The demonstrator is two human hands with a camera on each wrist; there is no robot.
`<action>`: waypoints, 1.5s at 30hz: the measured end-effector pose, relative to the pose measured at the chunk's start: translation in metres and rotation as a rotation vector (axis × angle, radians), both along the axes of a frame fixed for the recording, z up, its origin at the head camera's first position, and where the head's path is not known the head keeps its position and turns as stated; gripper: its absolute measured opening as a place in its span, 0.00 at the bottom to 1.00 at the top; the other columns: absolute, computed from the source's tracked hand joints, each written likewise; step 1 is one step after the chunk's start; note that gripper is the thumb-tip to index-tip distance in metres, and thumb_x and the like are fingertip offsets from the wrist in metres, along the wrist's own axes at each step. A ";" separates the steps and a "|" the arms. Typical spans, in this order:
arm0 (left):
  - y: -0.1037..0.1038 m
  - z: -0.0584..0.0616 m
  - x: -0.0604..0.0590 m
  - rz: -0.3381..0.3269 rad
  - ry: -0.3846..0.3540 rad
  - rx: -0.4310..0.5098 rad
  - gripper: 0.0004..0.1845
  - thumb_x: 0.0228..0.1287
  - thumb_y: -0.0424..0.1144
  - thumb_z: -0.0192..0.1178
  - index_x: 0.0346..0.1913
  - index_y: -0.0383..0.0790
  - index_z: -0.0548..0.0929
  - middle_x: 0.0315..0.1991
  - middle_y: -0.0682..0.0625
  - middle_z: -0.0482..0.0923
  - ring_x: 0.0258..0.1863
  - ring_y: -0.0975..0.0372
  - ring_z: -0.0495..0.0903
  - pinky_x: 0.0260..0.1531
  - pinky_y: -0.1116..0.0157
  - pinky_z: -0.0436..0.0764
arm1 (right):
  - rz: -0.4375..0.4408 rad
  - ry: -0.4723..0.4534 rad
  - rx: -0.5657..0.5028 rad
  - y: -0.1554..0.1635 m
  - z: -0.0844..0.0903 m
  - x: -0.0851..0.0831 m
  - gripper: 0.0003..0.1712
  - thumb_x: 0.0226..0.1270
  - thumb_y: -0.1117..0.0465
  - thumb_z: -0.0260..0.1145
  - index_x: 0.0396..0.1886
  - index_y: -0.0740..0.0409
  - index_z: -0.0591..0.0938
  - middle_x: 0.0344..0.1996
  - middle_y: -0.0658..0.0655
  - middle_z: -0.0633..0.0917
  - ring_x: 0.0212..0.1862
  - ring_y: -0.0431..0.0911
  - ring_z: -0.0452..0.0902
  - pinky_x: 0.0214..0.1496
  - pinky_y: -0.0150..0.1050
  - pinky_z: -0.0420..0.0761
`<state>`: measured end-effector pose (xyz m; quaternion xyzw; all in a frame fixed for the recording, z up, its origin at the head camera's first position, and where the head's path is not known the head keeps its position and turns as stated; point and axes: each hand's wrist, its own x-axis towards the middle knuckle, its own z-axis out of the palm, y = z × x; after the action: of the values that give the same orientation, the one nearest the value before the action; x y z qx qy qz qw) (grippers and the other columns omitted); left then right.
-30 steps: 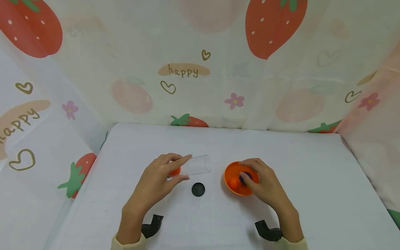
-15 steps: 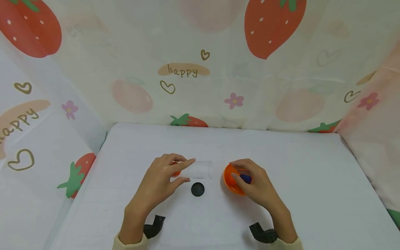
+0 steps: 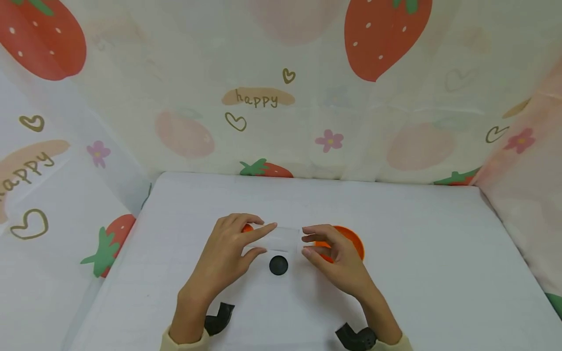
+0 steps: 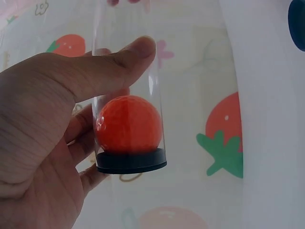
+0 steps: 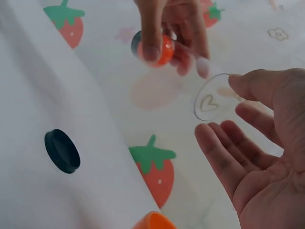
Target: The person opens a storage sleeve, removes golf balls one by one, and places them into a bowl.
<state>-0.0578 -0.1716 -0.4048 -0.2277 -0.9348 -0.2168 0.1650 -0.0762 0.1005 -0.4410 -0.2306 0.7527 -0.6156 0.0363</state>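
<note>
My left hand [image 3: 228,248] holds a clear tube [image 3: 283,238] between thumb and fingers, on its side above the table. In the left wrist view, an orange golf ball [image 4: 128,125] sits inside against the black cap [image 4: 131,161] that closes one end. My right hand [image 3: 335,261] is at the tube's uncapped end, its fingers loosely bent around the rim [image 5: 196,106]. Nothing shows between its fingers in the right wrist view; whether the fingertips touch the rim I cannot tell. Behind that hand stands an orange bowl [image 3: 354,239], its contents mostly hidden.
A loose black cap [image 3: 278,265] lies on the white table [image 3: 417,273] between my hands, in front of the tube. Patterned cloth walls [image 3: 272,136] rise at the table's back and sides. Black wrist mounts [image 3: 219,318] stick out inward from both wrists.
My right hand has left the bowl, where it was at a dark blue ball, and moved left to the tube's end. The ball is now out of sight. The tube has swung nearly level.
</note>
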 end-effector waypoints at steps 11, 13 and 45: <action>0.000 0.001 0.002 0.016 0.040 -0.017 0.34 0.54 0.37 0.82 0.65 0.60 0.86 0.57 0.52 0.84 0.62 0.52 0.79 0.68 0.50 0.73 | -0.003 -0.003 0.006 -0.009 -0.008 0.002 0.25 0.73 0.63 0.72 0.67 0.49 0.79 0.66 0.55 0.82 0.63 0.49 0.85 0.64 0.37 0.86; 0.000 0.001 0.002 0.015 0.047 -0.019 0.34 0.54 0.36 0.82 0.65 0.60 0.86 0.57 0.52 0.84 0.62 0.52 0.79 0.68 0.50 0.73 | -0.007 -0.004 0.010 -0.010 -0.007 0.001 0.26 0.73 0.63 0.72 0.68 0.50 0.79 0.66 0.56 0.82 0.63 0.50 0.85 0.64 0.37 0.86; -0.002 0.005 0.003 0.027 0.045 -0.031 0.32 0.53 0.34 0.83 0.62 0.61 0.88 0.57 0.53 0.84 0.62 0.51 0.78 0.70 0.50 0.71 | 0.021 -0.048 0.006 -0.012 -0.010 0.000 0.25 0.74 0.63 0.71 0.67 0.57 0.79 0.66 0.62 0.82 0.64 0.54 0.85 0.63 0.34 0.85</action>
<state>-0.0553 -0.1733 -0.3998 -0.2224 -0.9371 -0.1951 0.1853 -0.0762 0.0881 -0.4509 -0.2236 0.7510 -0.6182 0.0615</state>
